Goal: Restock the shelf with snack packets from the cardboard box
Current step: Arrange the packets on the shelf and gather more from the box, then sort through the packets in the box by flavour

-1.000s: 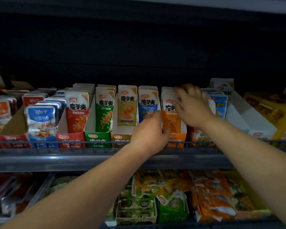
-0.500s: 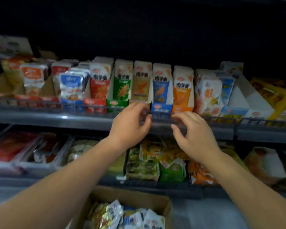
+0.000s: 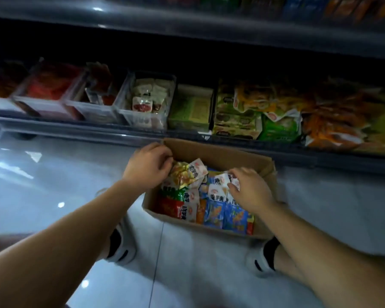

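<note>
Head view: you're looking down into the open brown cardboard box (image 3: 231, 156), which sits on the glossy grey floor (image 3: 53, 174) just in front of the low dark shelf (image 3: 98, 132). The box is packed with snack packets, red ones (image 3: 172, 205) at its left and blue ones at its right. Your left hand (image 3: 148, 166) is at the far left corner, fingers curled round a crinkled yellow snack packet (image 3: 185, 174). Your right hand (image 3: 250, 190) is over the right half, fingertips pinching the top of a white-topped blue snack packet (image 3: 218, 191). Above on the shelf, clear plastic bins (image 3: 142, 116) stand beside heaps of green and orange packets (image 3: 320, 121). Your white shoes (image 3: 122, 247) flank the box.
</note>
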